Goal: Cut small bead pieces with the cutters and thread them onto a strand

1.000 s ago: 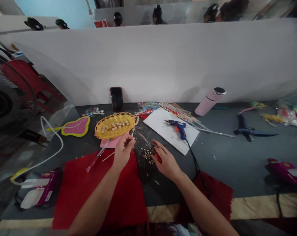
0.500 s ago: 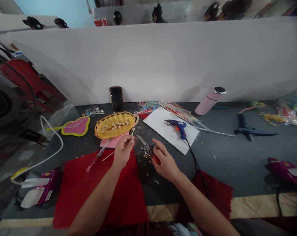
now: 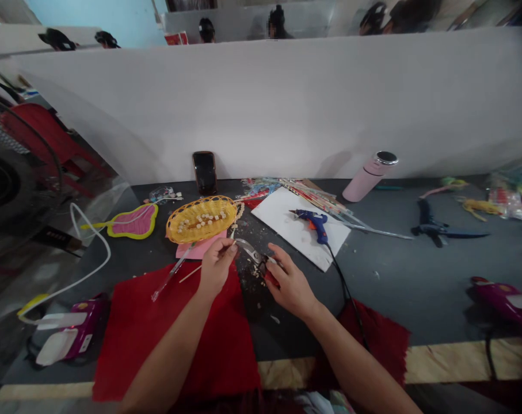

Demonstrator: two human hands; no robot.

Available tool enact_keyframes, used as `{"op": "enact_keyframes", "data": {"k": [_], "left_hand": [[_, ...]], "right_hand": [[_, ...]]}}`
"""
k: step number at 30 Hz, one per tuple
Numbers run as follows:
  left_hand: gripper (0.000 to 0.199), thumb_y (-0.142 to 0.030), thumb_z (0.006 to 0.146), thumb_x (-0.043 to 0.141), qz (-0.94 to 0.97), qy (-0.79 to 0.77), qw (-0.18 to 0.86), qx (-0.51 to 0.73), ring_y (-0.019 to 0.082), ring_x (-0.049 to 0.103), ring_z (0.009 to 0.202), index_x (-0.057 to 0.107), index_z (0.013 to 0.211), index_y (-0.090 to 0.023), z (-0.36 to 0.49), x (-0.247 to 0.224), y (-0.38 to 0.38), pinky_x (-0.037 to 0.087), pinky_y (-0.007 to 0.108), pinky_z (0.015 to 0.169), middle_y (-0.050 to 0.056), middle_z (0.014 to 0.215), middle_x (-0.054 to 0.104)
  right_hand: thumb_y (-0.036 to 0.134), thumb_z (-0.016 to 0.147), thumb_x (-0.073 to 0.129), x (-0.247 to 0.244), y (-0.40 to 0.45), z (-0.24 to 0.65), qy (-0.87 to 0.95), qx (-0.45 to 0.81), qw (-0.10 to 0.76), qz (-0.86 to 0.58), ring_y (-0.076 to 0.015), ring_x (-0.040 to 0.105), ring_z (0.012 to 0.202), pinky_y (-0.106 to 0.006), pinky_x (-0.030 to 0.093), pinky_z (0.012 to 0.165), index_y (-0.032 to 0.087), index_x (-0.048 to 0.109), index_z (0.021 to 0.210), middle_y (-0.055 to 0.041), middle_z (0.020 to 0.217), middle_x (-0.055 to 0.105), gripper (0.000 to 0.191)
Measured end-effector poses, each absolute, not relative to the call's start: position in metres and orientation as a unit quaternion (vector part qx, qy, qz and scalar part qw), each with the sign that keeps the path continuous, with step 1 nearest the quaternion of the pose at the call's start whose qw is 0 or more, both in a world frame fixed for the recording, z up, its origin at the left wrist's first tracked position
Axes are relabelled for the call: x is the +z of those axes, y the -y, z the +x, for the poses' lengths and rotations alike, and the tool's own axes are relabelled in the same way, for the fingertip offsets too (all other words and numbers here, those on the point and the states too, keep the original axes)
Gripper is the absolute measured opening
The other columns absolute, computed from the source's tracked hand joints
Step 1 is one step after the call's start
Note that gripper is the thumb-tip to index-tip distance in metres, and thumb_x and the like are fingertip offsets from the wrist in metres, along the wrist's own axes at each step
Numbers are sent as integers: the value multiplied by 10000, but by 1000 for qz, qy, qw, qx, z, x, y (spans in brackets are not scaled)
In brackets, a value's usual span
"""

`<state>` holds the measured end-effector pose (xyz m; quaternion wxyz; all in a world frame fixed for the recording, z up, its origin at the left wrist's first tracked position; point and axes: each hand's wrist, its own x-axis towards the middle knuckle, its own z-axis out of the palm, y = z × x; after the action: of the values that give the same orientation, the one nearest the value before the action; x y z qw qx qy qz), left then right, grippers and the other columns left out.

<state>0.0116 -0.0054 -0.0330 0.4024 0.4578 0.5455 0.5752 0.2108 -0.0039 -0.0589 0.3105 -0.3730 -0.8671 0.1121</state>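
Observation:
My left hand [image 3: 217,263] is closed, pinching a thin pale stick [image 3: 190,273]. One end of the stick sticks out at the lower left of the hand; its other end is at my fingertips. My right hand [image 3: 289,282] is closed around the red handles of a pair of shears [image 3: 252,252]. Their metal blades point left and reach the fingertips of my left hand. Behind my left hand stands a yellow woven basket [image 3: 202,237] with several small pale pieces in it. Pale crumbs [image 3: 257,275] lie on the dark table below the shears.
A blue glue gun [image 3: 315,221] lies on a white board [image 3: 282,221], its cord running toward me. A pink bottle [image 3: 368,178] and a phone [image 3: 205,172] stand by the partition. Red cloth [image 3: 178,339] covers the front left. Bundled wrapped sticks [image 3: 312,195] lie behind the board.
The shears have tilted and shifted slightly left and up, so the blades now meet my left fingertips. My left hand has hardly moved.

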Motion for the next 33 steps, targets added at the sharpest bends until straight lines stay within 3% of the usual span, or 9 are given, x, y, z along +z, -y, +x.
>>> {"op": "enact_keyframes", "data": {"k": [7, 15, 22, 33], "left_hand": [[263, -407, 761, 618, 443, -525, 445, 575, 127, 566, 630, 613, 850, -159, 16, -35, 4, 467, 257, 625, 21, 745, 611], [302, -330, 727, 658, 319, -495, 608, 532, 82, 560, 572, 557, 952, -157, 20, -54, 1, 458, 200, 508, 5, 784, 589], [424, -241, 714, 688, 279, -445, 688, 500, 74, 568, 549, 486, 1084, -198, 9, -58, 12, 480, 184, 499, -12, 755, 604], [522, -179, 772, 656, 274, -355, 758, 474, 94, 590, 588, 442, 1248, -186, -10, -67, 9, 513, 212, 550, 26, 787, 633]], "right_hand": [[213, 842, 525, -68, -12, 225, 840, 105, 317, -427, -265, 486, 1173, -441, 482, 933, 212, 555, 1007, -128, 1343, 428, 168], [247, 796, 618, -67, -26, 243, 826, -3, 194, -530, -284, 563, 964, -413, 540, 706, 210, 576, 914, -116, 1249, 497, 131], [317, 790, 646, -70, -26, 242, 821, 26, 194, -536, -279, 520, 995, -432, 481, 791, 218, 590, 1010, -97, 1154, 564, 247], [181, 879, 499, -51, -14, 208, 858, 53, 234, -455, -232, 487, 1042, -382, 412, 858, 221, 637, 1005, -61, 1101, 624, 192]]}}
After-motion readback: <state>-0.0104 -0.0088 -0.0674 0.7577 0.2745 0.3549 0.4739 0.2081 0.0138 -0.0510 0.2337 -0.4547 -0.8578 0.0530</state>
